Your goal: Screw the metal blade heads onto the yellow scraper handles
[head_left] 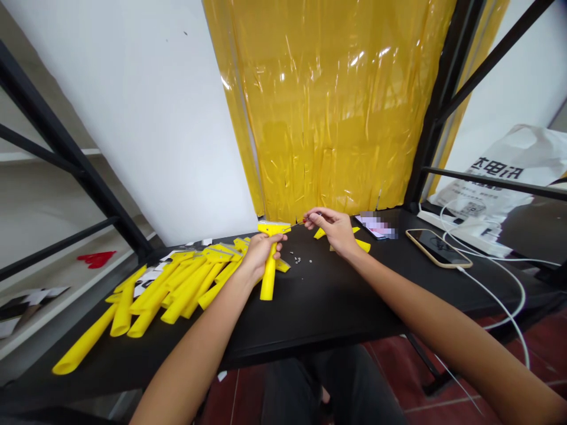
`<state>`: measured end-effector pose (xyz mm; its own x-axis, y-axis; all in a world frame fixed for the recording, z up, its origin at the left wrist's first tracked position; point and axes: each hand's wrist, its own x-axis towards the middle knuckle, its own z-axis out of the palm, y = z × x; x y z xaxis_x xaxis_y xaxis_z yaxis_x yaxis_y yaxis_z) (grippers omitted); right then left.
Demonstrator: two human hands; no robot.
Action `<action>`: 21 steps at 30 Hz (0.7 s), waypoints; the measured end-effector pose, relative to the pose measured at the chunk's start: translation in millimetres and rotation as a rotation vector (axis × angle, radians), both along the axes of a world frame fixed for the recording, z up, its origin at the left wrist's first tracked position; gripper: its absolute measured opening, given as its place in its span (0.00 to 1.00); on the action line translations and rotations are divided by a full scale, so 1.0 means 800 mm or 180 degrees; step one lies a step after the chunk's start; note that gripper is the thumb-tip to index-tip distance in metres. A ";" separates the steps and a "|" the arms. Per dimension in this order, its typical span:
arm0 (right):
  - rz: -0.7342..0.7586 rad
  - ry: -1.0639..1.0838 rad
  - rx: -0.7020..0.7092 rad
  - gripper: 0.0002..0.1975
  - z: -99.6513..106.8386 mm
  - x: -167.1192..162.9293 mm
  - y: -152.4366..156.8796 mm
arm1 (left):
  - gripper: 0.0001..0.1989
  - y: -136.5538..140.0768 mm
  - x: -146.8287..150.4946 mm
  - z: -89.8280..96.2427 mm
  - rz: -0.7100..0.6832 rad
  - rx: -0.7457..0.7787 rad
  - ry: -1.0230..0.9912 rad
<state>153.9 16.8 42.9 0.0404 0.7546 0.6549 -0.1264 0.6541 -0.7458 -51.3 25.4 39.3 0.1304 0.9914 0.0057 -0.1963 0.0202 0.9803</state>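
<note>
My left hand [261,252] is closed round the handle of a yellow scraper [268,280], held upright with its blade end away from me. My right hand [333,227] is pinched on a thin screwdriver [305,220] with a bit of red; its slim shaft points left at the scraper's head, and most of the handle is hidden by my fingers. Between my hands, several tiny metal pieces [297,260], perhaps screws or nuts, lie on the black table [310,313]. To the left lies a heap of yellow scrapers [177,289]. Other yellow pieces [363,245] lie behind my right hand.
Right of my hands lie a phone [376,226] and a second phone [438,248] with a white cable [491,306]. A power strip [465,236] and a white plastic bag [500,171] sit farther right. Black frame posts [66,141] flank the table; yellow film [332,118] hangs behind.
</note>
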 end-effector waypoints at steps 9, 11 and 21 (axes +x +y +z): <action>-0.0024 -0.0506 0.0247 0.10 0.000 0.000 -0.005 | 0.04 -0.001 0.000 0.002 -0.0026 -0.0051 0.0056; -0.0115 -0.0893 0.0500 0.09 0.000 0.001 -0.008 | 0.04 -0.001 0.000 0.002 0.0043 -0.0056 0.0080; -0.0884 -0.2255 0.1280 0.16 -0.007 0.015 -0.005 | 0.05 -0.002 0.000 0.004 0.0318 0.0166 0.0431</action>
